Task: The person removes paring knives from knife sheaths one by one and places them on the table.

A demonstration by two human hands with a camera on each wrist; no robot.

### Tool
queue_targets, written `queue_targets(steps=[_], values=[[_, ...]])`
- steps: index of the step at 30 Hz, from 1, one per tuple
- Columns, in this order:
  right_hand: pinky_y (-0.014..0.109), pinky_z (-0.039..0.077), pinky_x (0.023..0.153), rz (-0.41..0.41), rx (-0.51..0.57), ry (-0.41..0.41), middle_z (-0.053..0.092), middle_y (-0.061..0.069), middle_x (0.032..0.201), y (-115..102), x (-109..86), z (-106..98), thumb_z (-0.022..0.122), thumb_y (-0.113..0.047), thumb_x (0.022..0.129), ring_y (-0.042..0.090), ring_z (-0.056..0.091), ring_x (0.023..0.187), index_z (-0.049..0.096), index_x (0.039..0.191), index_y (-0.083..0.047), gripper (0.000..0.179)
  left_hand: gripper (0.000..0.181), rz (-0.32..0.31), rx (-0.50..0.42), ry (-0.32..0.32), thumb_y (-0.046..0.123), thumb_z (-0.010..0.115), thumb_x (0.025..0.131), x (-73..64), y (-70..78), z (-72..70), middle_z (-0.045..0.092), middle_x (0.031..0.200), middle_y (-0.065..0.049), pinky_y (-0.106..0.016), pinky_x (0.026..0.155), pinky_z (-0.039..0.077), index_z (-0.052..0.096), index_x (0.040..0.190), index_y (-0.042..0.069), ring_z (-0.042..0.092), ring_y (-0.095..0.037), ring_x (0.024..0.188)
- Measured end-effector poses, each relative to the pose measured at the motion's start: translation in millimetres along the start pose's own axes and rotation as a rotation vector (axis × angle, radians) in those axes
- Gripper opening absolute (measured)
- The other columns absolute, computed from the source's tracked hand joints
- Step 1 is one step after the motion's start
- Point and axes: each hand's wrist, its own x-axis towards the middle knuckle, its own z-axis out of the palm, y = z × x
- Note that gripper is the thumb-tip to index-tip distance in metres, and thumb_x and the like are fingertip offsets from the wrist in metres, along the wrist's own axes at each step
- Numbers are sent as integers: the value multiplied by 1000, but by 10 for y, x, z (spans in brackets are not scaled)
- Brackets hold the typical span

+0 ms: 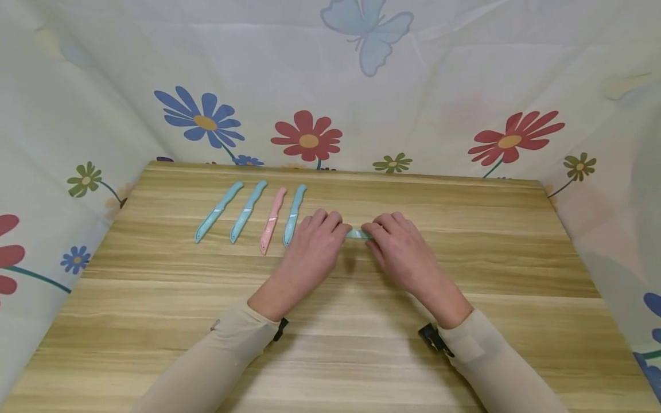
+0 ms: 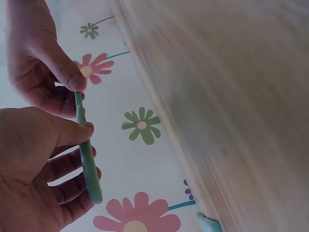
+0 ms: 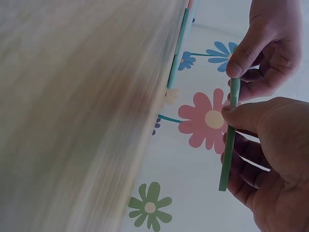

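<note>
Both hands hold one turquoise sheathed knife (image 1: 358,234) a little above the wooden table. My left hand (image 1: 316,244) pinches its rounded handle (image 2: 90,169) between thumb and fingers. The flat sheath (image 3: 227,162) is gripped by my right hand (image 1: 405,249), thumb on one side and fingers on the other. In the head view only a short middle stretch of the knife shows between the hands; the fingers hide both ends. Just left of the left hand lies a turquoise sheathed knife (image 1: 295,213).
Beside that knife, a pink sheathed knife (image 1: 273,221) and two more turquoise ones, the nearer (image 1: 248,212) and the leftmost (image 1: 219,212), form a slanted row on the table (image 1: 330,355). A flower-printed cloth (image 1: 439,126) hangs behind the table's back edge and along its sides.
</note>
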Motion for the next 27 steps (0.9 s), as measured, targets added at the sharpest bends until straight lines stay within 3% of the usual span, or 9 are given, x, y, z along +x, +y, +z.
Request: queue_targets(steps=[27], values=[[40,52,88,-3,14,-3,69,11,110,13,5,-13,79,-6,96,30,60,98,75,118,-1,22,17,-6,-9,-10,4,69,102,4,-3,-19,63,106,-6,-33,76,50,76,118,6,53,-25,93]])
